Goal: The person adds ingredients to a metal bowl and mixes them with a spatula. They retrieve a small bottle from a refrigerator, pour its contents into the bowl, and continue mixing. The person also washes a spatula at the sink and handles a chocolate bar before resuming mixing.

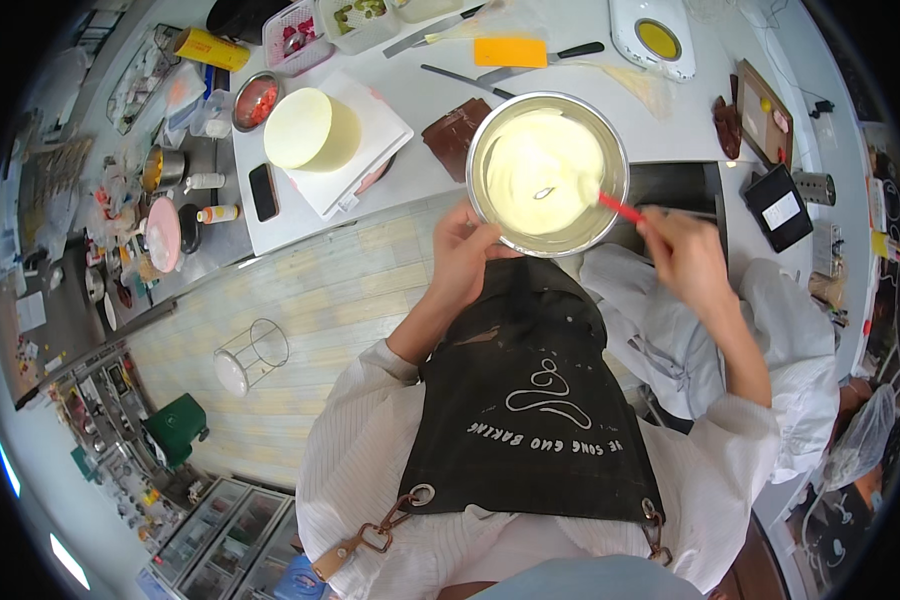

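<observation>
**Cream nearly smooth in the bowl**

We judged the pale cream mostly mixed, though swirls remained. Our left hand clasped the steel bowl by its near rim, held between both hands. Our right hand, wrist bent, gripped the red spatula, blade sunk in cream.

Your left hand on the near rim of the bowl, your right hand to its right with the spatula reaching into the cream, cake on the table left of the bowl, phone left of the cake's board, knives behind the bowl.
</observation>
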Motion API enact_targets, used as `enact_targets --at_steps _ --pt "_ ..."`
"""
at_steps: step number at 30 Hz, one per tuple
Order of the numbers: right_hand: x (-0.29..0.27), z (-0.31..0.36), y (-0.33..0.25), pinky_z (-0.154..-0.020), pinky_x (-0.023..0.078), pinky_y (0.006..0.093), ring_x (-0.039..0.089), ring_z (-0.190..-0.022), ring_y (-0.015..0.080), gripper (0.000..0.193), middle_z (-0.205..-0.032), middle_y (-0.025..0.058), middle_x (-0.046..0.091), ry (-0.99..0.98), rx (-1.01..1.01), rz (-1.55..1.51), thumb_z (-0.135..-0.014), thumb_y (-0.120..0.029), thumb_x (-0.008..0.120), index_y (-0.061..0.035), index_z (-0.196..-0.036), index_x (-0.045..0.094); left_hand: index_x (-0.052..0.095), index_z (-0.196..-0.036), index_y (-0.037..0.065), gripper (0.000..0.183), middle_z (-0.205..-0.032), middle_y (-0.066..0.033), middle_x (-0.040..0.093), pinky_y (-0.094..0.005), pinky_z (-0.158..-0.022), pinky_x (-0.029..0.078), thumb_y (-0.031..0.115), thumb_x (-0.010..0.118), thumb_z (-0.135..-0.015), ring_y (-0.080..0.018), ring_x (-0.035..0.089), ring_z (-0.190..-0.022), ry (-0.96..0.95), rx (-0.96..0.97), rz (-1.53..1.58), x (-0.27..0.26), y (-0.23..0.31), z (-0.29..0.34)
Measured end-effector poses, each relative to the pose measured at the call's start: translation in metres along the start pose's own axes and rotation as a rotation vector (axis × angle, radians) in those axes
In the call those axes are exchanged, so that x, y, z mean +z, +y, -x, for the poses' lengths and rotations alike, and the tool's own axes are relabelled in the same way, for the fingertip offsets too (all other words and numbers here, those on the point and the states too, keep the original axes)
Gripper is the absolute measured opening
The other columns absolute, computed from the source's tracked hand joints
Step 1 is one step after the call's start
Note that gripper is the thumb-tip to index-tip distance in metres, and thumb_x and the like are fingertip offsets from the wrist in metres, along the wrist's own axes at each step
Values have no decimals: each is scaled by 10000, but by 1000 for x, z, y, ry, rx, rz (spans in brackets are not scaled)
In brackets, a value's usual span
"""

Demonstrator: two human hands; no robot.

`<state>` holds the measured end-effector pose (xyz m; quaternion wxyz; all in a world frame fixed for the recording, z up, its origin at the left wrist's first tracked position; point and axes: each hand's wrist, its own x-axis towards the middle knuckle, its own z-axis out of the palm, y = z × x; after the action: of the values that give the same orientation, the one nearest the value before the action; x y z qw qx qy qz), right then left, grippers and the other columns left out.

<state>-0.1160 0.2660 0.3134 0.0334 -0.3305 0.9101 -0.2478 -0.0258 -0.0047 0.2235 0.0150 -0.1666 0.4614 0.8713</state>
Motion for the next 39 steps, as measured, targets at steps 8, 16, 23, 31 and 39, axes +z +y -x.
enact_targets --at_steps 8,16,23,31,39 --pt "5 -18 2 -534 432 410 553 -596 368 132 -682 186 572 20 13 -4 -890 -94 638 35 -894 667 592 -949 5 72 -1044 -146 678 -342 -651 635 -10 555 -889 -238 701 -888 -3 0 29 1 0 -3" --pt "13 -35 0 -532 454 395 574 -578 351 122 -669 179 580 64 -3 -16 -884 -79 640 13 -947 689 598 -977 -7 103 -1039 -146 680 -351 -665 638 -23 552 -886 -242 703 -890 -16 6 37 1 -3 -3" --pt "24 -28 -2 -485 405 403 525 -523 338 133 -639 155 530 54 -150 -127 -859 -80 682 5 -961 670 594 -943 0 75 -1045 -154 681 -358 -668 640 -24 552 -886 -249 703 -896 18 -2 15 2 -13 -6" --pt "12 -25 -6 -502 417 399 528 -532 324 127 -638 147 546 -43 -116 -74 -884 -88 655 20 -949 669 587 -923 10 49 -1044 -155 681 -356 -649 639 -11 561 -887 -249 703 -887 17 39 -4 3 -9 -10" --pt "9 -11 2 -509 415 397 531 -544 338 133 -647 177 539 -67 8 -42 -869 -72 665 33 -951 669 572 -889 27 51 -1037 -142 679 -353 -642 637 -22 562 -883 -250 704 -876 35 56 39 0 -11 -12"
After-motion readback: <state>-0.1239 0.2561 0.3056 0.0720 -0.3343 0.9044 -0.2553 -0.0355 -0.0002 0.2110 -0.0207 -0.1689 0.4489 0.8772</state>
